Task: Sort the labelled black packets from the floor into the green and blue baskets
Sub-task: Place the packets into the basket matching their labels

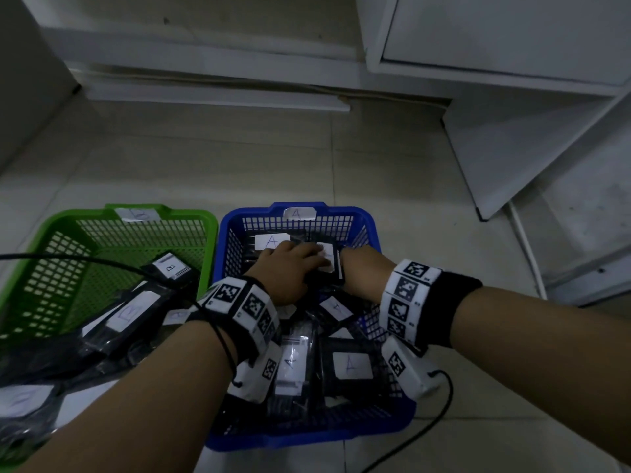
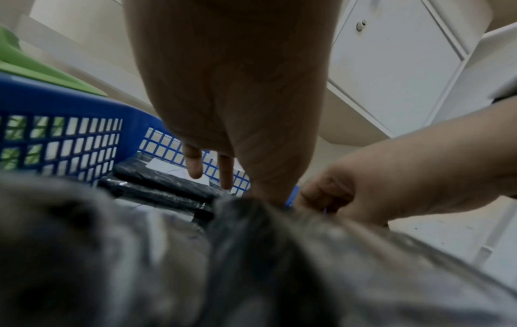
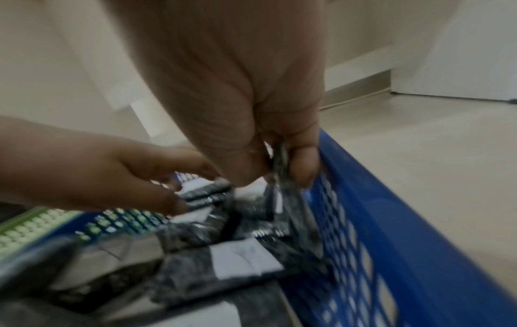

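Note:
The blue basket (image 1: 372,227), tagged A, holds several black packets with white A labels, among them one near its front (image 1: 351,365). Both my hands are in its far half. My right hand (image 1: 358,271) pinches the edge of a black packet (image 3: 282,199) between thumb and fingers by the right wall. My left hand (image 1: 290,264) lies flat with straight fingers (image 2: 196,163) on that packet's label (image 1: 326,264). The green basket (image 1: 211,227), tagged B, stands to the left and holds B-labelled packets (image 1: 170,268). More black packets (image 1: 20,401) are heaped at the lower left.
A black cable (image 1: 85,259) runs across the green basket to my left wrist; another (image 1: 440,401) trails on the floor right of the blue basket. A white cabinet (image 1: 512,46) and a leaning white board (image 1: 519,158) stand at the back right. Tiled floor (image 1: 239,165) lies beyond the baskets.

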`<state>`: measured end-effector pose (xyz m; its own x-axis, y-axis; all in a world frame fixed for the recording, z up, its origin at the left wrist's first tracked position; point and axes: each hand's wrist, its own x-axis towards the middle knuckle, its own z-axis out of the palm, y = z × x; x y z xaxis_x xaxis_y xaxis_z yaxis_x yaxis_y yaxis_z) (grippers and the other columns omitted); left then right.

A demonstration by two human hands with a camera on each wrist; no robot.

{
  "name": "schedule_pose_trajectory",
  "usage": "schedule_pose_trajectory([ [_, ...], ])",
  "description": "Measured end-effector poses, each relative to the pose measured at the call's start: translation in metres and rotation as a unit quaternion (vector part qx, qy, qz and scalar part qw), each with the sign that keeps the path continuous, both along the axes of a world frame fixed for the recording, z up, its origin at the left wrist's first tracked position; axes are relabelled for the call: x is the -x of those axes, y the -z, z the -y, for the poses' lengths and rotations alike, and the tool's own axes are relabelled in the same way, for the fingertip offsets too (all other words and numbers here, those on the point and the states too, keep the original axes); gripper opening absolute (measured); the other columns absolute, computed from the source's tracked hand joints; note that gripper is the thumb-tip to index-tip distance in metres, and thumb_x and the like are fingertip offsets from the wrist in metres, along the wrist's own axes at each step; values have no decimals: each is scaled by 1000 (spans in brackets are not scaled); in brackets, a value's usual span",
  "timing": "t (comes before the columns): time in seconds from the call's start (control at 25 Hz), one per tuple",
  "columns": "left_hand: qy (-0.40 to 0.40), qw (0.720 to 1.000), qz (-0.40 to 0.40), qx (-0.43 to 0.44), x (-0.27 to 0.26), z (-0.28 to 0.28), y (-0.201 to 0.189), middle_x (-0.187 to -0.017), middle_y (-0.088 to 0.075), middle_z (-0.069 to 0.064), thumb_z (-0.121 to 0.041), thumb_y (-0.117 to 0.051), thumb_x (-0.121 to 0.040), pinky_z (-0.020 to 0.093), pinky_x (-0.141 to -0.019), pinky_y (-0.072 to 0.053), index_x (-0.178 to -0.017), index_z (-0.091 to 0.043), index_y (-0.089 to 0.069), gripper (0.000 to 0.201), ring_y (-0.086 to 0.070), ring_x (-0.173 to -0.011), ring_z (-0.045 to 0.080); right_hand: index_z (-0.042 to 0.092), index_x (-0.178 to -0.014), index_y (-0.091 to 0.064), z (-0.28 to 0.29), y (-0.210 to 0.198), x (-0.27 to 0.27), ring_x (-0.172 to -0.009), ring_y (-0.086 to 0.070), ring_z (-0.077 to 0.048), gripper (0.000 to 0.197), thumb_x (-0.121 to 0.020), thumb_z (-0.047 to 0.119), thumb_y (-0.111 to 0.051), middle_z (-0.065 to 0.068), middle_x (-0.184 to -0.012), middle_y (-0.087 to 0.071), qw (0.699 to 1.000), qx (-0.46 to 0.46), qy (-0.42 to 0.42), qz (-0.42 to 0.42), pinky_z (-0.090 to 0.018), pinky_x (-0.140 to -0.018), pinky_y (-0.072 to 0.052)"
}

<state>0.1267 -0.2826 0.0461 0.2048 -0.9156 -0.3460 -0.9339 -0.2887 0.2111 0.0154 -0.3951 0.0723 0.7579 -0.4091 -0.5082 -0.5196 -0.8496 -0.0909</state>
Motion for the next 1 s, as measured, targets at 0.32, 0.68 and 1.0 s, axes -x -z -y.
schedule_pose_trajectory([
  [0.32,13,997,15,-71,1,4,0,-157,-14,-11,-35,-44,-93,53,-112,-21,-145,-38,-28,54,-18,-140,28,5,-130,-47,8,7,-5,-125,-37,-34,38,-91,4,-47,-16,-133,-42,994,58,7,88,-39,-99,-41],
  [0.68,14,997,-21,-72,-2,2,4,-157,-17,-9,-38,-43,-94,55,-114,-19,-143,-41,-32,50,-17,-143,28,16,-144,-32,3,24,4,-126,-44,-28,80,-76,24,-74,-12,-140,-38,988,-115,52,89,-31,-101,-40],
  [1.0,14,994,-91,-65,-3,3,7,-156,-17,6,-18,-46,-94,31,-117,-21,-145,-19,-36,52,-26,-141,22,16,-151,-14,-4,13,-4,-138,-22,-36,62,-95,16,-42,-11,-155,-16,992,98,-60,42,-48,-103,-38],
])
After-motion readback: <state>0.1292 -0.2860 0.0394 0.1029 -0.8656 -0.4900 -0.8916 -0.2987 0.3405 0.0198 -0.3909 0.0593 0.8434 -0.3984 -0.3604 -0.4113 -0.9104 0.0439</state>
